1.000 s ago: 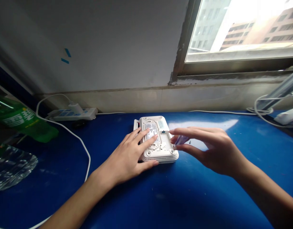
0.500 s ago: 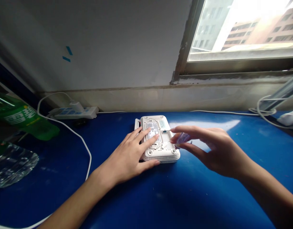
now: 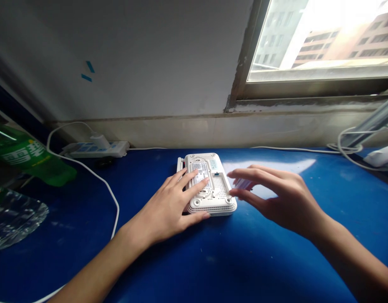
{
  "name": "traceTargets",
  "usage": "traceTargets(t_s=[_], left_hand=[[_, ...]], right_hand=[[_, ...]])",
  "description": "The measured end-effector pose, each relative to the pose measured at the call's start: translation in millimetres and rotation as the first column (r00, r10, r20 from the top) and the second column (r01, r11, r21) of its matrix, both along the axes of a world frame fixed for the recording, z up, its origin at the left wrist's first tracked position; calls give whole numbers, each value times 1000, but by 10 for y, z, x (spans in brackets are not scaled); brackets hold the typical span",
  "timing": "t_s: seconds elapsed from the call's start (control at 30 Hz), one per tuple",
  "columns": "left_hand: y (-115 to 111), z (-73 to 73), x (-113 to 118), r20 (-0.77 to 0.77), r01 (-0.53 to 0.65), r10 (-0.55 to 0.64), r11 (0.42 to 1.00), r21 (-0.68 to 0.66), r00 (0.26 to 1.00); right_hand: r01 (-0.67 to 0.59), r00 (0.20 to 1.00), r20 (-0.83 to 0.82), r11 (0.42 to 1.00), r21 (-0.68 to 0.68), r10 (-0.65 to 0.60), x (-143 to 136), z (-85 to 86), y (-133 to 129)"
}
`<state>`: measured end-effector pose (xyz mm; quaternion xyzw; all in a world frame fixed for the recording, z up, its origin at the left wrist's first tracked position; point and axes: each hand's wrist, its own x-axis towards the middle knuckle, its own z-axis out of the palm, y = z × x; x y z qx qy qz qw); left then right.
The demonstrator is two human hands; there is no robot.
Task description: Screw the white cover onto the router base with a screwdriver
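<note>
A white router-like box [image 3: 219, 206] lies upside down on the blue table, with vent holes, round feet and labels on its underside. An open recess [image 3: 220, 183] shows on its right half, with a small dark blue connector at the top. My left hand [image 3: 170, 206] holds the box from the left, fingers spread over the labels and thumb along the near edge. Just off the right side, my right hand [image 3: 276, 193] pinches a small pale purple block [image 3: 243, 183], perhaps a battery. The fingers partly hide it.
On the left lie a green bottle [image 3: 39, 164] and a clear plastic bottle [image 3: 15, 221]. Behind them sits a white power strip [image 3: 116, 148] with a plug in it. A white cable [image 3: 110, 191] curves down the table's left side. A wall and window [image 3: 307, 50] rise behind.
My right hand has drawn the pale purple block slightly right, away from over the recess, and turned it. My left hand stays on the box.
</note>
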<state>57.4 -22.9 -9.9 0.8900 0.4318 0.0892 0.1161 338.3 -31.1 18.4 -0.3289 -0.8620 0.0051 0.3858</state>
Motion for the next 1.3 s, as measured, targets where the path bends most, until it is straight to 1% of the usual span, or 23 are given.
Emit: traceTargets(t_s=[0.07,0.13,0.23,0.3,0.37,0.47,0.6,0.8,0.87,0.93,1.0,1.07,1.13,1.3], left_hand=[[2,1,3,-2,-2,2,1000,-6,1000],[1,7,6,-7,-7,6,1000,-11,1000],[-6,16,10,-16,-9,9,1000,-14,1000],[-10,17,10,-23,-7,7,1000,-12,1000],[-11,13,9,-29,-6,6,1000,-6,1000],[-7,8,9,-26,-4,4,1000,-4,1000],[-3,18,14,-22,-6,5,1000,-11,1000],[-2,24,15,-59,-9,8,1000,-16,998],[1,20,13,-66,-9,8,1000,-15,998],[4,19,15,-66,-10,9,1000,-14,998],[6,24,22,-66,-11,9,1000,-16,998],[5,32,29,-66,-10,9,1000,-20,998],[4,39,34,-65,-13,11,1000,-24,998],[6,29,24,-51,-12,11,1000,-15,999]], right_hand=[[-21,1000,17,999,-32,22,8,13,-5],[-48,999,16,993,-107,50,22,41,-25],[-95,995,-8,962,-255,96,46,76,-62],[-123,992,-22,943,-310,122,54,78,-74],[-139,990,-42,944,-299,133,49,65,-73],[-128,991,-61,968,-215,117,22,39,-57],[-98,995,-39,987,-127,94,-34,4,-38],[30,1000,-9,999,26,-29,-79,-63,-35],[11,1000,-19,1000,16,-11,-71,-53,-44],[-53,998,-45,996,-67,50,-52,-25,-55],[-123,991,-81,978,-169,110,-32,3,-62],[-158,984,-112,964,-215,136,-18,13,-63],[-158,982,-133,967,-200,133,-16,5,-57],[-95,988,-124,993,-64,87,-47,-29,-28]])
